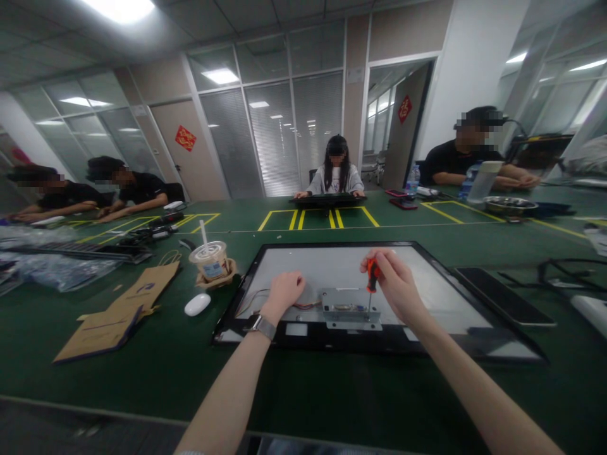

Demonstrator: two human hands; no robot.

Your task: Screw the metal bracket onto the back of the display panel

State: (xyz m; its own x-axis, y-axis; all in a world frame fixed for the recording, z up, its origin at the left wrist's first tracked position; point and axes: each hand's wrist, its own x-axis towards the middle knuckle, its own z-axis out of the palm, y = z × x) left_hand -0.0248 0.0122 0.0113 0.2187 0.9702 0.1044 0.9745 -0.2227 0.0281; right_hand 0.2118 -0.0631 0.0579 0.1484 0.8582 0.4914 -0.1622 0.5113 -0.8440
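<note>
My right hand [396, 281] is closed around a screwdriver [373, 275] with an orange-and-black handle. Its shaft points straight down, with the tip at the right end of a silver metal bracket [351, 321]. This bracket sits near the front edge of a flat display panel [327, 268], black-framed and pale inside, lying on the table. My left hand [286, 292], a watch on its wrist, rests on the panel left of the bracket. Its fingers are curled into a loose fist, and no object shows in it. Thin wires [308, 305] run from under this hand to the bracket.
On the green table [156, 379], a drink cup [208, 260], white mouse [197, 304] and brown paper bag [135, 297] lie left of the panel. A dark phone-like slab [502, 296] and black cables are on the right. Several people sit around the table.
</note>
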